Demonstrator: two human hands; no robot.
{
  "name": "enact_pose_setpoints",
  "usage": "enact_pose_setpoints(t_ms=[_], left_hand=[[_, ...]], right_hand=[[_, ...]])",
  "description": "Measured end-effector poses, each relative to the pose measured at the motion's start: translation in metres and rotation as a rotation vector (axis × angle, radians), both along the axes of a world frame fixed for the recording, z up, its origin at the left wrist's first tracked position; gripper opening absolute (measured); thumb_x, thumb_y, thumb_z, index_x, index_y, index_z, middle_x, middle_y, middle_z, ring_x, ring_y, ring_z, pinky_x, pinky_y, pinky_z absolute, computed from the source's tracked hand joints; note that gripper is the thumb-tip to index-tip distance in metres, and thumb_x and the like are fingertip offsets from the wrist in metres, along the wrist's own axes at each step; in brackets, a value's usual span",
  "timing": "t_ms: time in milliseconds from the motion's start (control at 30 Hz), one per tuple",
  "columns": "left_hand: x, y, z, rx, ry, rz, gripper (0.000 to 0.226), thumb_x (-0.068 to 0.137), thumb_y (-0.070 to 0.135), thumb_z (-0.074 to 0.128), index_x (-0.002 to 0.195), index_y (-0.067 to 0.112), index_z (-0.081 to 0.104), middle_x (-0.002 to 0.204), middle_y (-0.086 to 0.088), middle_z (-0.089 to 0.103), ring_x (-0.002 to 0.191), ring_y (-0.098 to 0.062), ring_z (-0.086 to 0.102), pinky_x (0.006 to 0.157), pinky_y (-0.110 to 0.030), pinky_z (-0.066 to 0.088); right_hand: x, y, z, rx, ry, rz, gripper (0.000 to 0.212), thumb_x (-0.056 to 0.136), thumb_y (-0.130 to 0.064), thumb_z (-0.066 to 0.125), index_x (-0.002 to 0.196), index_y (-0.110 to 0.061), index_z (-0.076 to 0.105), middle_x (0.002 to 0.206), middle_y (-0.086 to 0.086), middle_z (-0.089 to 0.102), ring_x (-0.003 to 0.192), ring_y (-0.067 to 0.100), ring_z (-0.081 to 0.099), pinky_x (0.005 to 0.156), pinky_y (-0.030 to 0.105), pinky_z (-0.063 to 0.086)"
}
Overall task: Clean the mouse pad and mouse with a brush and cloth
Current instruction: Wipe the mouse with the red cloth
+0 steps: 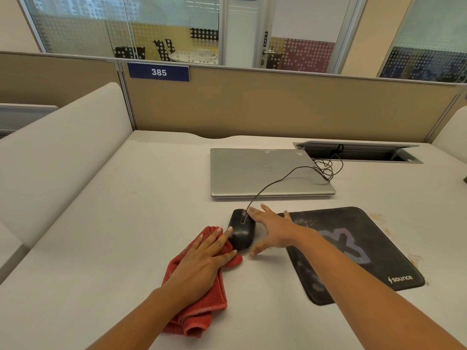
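A mouse (241, 231) lies on the bench (126, 223), cloth (199, 317) to its left, mouse pad (366, 223) to its right, laptop (252, 173) behind.

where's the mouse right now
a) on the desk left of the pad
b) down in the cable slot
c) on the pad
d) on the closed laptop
a: the mouse sits on the bare desk, between the cloth and the pad, off the pad's left edge.
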State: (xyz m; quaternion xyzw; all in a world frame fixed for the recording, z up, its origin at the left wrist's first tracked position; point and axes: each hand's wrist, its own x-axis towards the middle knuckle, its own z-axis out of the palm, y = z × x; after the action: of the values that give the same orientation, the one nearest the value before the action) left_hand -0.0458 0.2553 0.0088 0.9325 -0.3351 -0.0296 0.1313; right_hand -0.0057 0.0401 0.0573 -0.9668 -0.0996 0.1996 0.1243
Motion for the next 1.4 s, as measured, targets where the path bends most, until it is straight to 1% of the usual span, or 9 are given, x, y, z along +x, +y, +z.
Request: enact_pose_setpoints(t_ms=[167,333,433,600,700,900,1033,1267,1400], left_hand=[[0.000,0.013,-0.001,-0.340,-0.037,0.166,0.059,0.083,0.046,0.018,0.126,0.032,0.055,0.148,0.012,0.024,0.134,-0.005,0.024,0.110,-0.021,0.014],[0.015,0.009,0.006,-0.594,-0.061,0.386,0.032,0.091,0.015,0.043,0.118,0.013,0.062,0.124,0.001,0.057,0.115,-0.016,0.051,0.101,-0.020,0.030],[0.027,0.000,0.013,-0.734,-0.060,0.504,0.025,0.091,0.006,0.046,0.109,0.007,0.063,0.108,-0.001,0.062,0.097,-0.010,0.052,0.091,-0.017,0.035],[0.054,-0.022,0.022,-0.805,0.037,0.655,0.027,0.091,0.001,0.046,0.112,0.005,0.061,0.114,-0.011,0.063,0.106,-0.023,0.056,0.089,-0.018,0.033],[0.067,-0.037,0.027,-0.756,0.112,0.626,0.028,0.091,0.004,0.046,0.114,0.008,0.062,0.114,-0.010,0.065,0.108,-0.024,0.057,0.089,-0.020,0.035],[0.083,-0.053,0.025,-0.258,0.068,0.508,0.031,0.097,0.025,0.036,0.100,0.013,0.065,0.106,-0.009,0.067,0.101,-0.027,0.058,0.088,-0.036,0.040],[0.078,-0.052,0.018,-0.305,0.050,0.506,0.033,0.098,0.026,0.036,0.095,0.012,0.066,0.098,-0.006,0.068,0.095,-0.025,0.059,0.087,-0.036,0.040],[0.039,-0.044,0.011,-0.442,0.006,0.498,0.031,0.098,0.024,0.037,0.114,0.019,0.063,0.106,-0.003,0.067,0.107,-0.018,0.053,0.097,-0.031,0.032],[0.017,-0.036,0.009,-0.449,-0.002,0.477,0.031,0.097,0.026,0.040,0.119,0.022,0.061,0.112,0.001,0.065,0.109,-0.012,0.050,0.099,-0.026,0.030]], right_hand=[[-0.013,-0.003,0.000,0.146,-0.043,-0.111,0.097,0.076,-0.052,0.068,0.150,-0.025,0.011,0.159,-0.007,0.007,0.147,0.013,-0.006,0.115,0.058,-0.004],[-0.019,0.014,-0.003,0.140,-0.155,-0.175,0.099,0.071,-0.061,0.066,0.147,-0.021,0.019,0.152,-0.003,0.027,0.140,0.019,0.025,0.115,0.052,0.008],[-0.018,0.020,-0.005,0.152,-0.169,-0.184,0.101,0.068,-0.062,0.069,0.146,-0.019,0.021,0.150,-0.003,0.030,0.138,0.018,0.029,0.115,0.050,0.011],[-0.015,0.019,-0.002,0.161,-0.134,-0.181,0.102,0.069,-0.058,0.070,0.147,-0.018,0.020,0.152,-0.002,0.028,0.140,0.019,0.026,0.116,0.048,0.010],[-0.014,0.018,0.000,0.187,-0.125,-0.162,0.103,0.069,-0.055,0.072,0.148,-0.018,0.019,0.154,-0.002,0.026,0.142,0.020,0.024,0.118,0.047,0.009],[-0.016,0.018,0.002,0.352,-0.107,-0.198,0.089,0.067,-0.037,0.081,0.138,-0.008,0.037,0.142,0.007,0.045,0.130,0.024,0.042,0.106,0.033,0.035],[-0.015,0.020,0.002,0.369,-0.113,-0.194,0.087,0.067,-0.036,0.081,0.137,-0.007,0.038,0.139,0.008,0.048,0.128,0.023,0.044,0.104,0.031,0.036],[-0.012,0.019,-0.001,0.368,-0.097,-0.190,0.085,0.064,-0.039,0.083,0.134,-0.013,0.042,0.133,0.003,0.053,0.123,0.020,0.049,0.098,0.026,0.040],[-0.012,0.016,0.002,0.357,-0.049,-0.182,0.093,0.065,-0.034,0.083,0.141,-0.011,0.034,0.144,0.004,0.043,0.132,0.021,0.041,0.105,0.027,0.035]])
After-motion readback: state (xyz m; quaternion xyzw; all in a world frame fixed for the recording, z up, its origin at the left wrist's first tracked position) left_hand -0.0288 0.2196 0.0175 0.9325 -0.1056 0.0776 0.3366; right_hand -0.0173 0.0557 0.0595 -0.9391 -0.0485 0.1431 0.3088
